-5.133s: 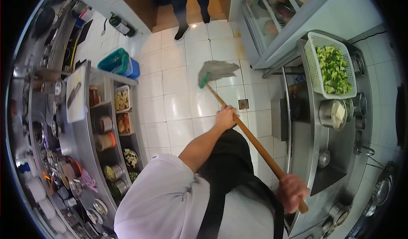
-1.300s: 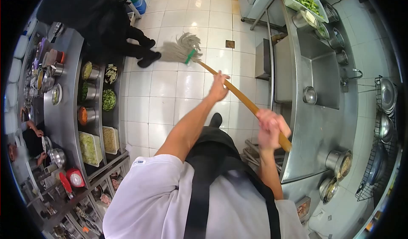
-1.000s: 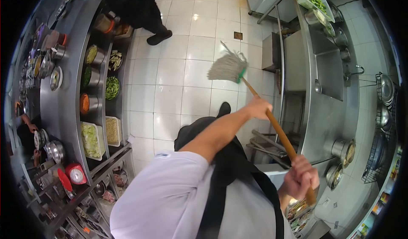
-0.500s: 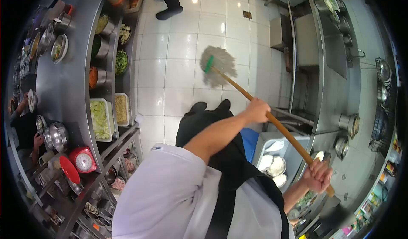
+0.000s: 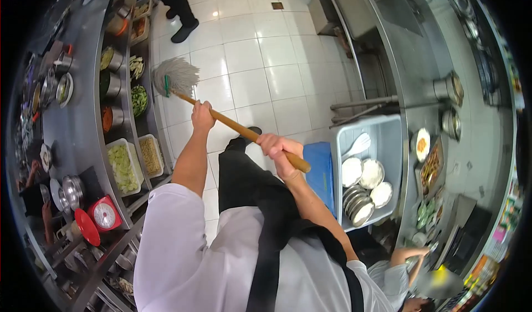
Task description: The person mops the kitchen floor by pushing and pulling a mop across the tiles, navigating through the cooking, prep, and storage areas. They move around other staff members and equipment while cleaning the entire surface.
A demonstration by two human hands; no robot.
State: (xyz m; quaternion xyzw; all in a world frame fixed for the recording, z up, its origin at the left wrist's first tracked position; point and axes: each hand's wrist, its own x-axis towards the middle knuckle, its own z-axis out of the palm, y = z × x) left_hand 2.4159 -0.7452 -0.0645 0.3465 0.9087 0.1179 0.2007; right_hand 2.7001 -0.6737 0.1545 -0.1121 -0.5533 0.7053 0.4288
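Observation:
A mop with a wooden handle [image 5: 235, 127] slants across my front. Its grey string head [image 5: 180, 74], with a green clamp [image 5: 167, 85], lies on the white tiled floor beside the left counter's base. My left hand [image 5: 203, 116] is wrapped round the lower handle, nearer the mop head. Close to the handle's top end, my right hand [image 5: 280, 151] grips it, with a short stub sticking out past the fingers.
Left: steel counter [image 5: 72, 123], food tubs [image 5: 123, 166], red scale [image 5: 105, 213]. Right: grey bin [image 5: 394, 162] of bowls beside a blue container [image 5: 320, 173], and a steel counter [image 5: 413, 90]. One person's legs [image 5: 180, 9] stand ahead; another person [image 5: 390, 278] works at lower right.
The mop head has swung left across the floor to the left counter. Both my hands have moved left with the handle. The view has shifted, showing more of the grey bin.

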